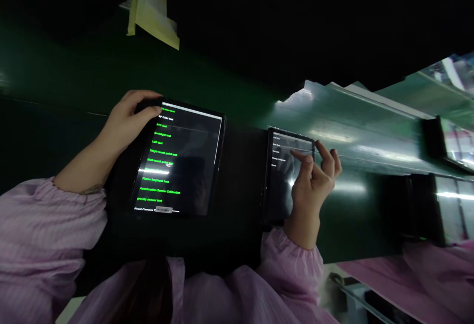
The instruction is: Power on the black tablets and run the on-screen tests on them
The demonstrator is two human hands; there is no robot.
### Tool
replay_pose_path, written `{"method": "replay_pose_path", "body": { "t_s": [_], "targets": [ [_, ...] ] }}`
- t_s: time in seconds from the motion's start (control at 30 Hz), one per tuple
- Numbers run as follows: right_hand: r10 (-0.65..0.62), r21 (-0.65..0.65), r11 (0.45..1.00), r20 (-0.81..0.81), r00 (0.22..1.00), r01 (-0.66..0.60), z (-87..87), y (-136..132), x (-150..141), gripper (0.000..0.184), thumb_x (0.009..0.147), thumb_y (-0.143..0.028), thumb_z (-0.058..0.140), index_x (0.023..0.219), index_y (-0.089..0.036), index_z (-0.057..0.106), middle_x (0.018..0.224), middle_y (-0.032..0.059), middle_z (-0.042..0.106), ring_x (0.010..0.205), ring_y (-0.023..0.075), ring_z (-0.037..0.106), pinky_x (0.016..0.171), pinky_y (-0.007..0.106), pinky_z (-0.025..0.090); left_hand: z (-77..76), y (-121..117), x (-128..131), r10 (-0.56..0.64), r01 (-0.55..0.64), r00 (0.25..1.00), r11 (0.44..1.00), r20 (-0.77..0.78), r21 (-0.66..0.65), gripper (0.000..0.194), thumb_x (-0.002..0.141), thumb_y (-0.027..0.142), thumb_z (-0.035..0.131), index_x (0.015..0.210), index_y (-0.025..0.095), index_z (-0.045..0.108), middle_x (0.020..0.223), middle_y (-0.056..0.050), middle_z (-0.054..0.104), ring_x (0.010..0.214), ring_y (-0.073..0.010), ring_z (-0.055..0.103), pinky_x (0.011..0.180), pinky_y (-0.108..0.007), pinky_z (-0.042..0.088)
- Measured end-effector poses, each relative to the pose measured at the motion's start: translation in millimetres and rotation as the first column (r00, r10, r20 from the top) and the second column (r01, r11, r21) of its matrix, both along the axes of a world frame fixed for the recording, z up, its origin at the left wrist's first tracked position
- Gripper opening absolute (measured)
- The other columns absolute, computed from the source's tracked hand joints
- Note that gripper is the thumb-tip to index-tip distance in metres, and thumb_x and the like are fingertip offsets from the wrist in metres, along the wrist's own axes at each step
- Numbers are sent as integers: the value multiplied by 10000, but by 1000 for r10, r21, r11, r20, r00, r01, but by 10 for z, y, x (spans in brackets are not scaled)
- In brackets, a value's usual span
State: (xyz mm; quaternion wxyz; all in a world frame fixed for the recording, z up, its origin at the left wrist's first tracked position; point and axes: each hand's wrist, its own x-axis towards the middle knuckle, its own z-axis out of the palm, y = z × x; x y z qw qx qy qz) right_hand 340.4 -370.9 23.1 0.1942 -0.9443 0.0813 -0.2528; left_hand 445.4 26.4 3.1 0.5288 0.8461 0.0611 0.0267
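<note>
Left tablet (177,161) and right tablet (277,185), both black-framed, rest just apart on a dark green surface (55,67) in the head view. The left tablet's screen lists green test items, among them "LCD test" and "gravity sensor test". The left hand (128,121) clasps its upper corner, fingers curled over the edge. The right tablet shows a short pale menu. The right hand (313,185) does not grip it: the index finger (296,154) reaches to the glass while the other fingers lift away.

Lilac striped sleeves (48,235) (292,269) gather at both wrists. The green surface is glossy, with bright reflections, and rises to a folded green edge (355,109). A yellow paper note (151,10) hangs at the top. More dark-framed screens (455,205) stand at the right, above pink cloth (414,284) and a metal rail (363,304).
</note>
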Motion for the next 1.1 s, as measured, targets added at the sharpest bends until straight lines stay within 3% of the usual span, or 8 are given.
{"method": "replay_pose_path", "body": {
  "t_s": [0.4, 0.6, 0.83, 0.97, 1.1],
  "targets": [
    [88, 38, 995, -10, 996, -88, -22, 22, 6, 416, 1057, -383, 471, 979, -214, 843, 1460, 104, 636, 1497, 378, 387, 1182, 662, 352, 63, -5, -6, -39, 38, 999, 999, 25, 29, 367, 798, 252, 714, 1164, 252, 734, 1334, -28, 630, 1340, -275, 548, 1244, -472, 348],
    [121, 40, 992, -44, 992, -119, -16, 25, -30, 370, 1036, -331, 506, 926, -229, 843, 1460, 80, 641, 1506, 384, 382, 1172, 664, 358, 44, 103, 69, -131, 129, 986, 991, -98, -33, 469, 895, 344, 546, 1307, 163, 676, 1527, -100, 479, 1516, -315, 346, 1313, -505, 192],
    [83, 116, 989, 42, 996, -87, -34, -72, -115, 365, 1056, -368, 501, 1012, -230, 836, 1392, 93, 692, 1443, 371, 494, 1143, 663, 413, 43, 295, 5, -304, 317, 940, 946, -154, 69, 664, 793, 382, 748, 1435, 326, 587, 1657, -39, 305, 1588, -343, 203, 1313, -560, 163],
    [46, 138, 989, 115, 992, -62, -37, -71, -135, 329, 1065, -316, 500, 1074, -243, 821, 1344, 74, 719, 1382, 320, 575, 1169, 628, 422, 61, 348, -4, -376, 397, 901, 916, -218, 61, 764, 816, 467, 777, 1515, 366, 487, 1707, -37, 170, 1598, -379, 145, 1295, -599, 193],
    [-8, 166, 986, 134, 991, -14, 17, -5, -128, 339, 1055, -307, 500, 1063, -219, 827, 1299, 96, 742, 1338, 322, 616, 1123, 585, 480, 61, 397, 34, -432, 460, 871, 884, -234, 82, 934, 746, 507, 841, 1564, 371, 412, 1726, -52, 87, 1606, -415, 60, 1294, -640, 135]
  ]
}}
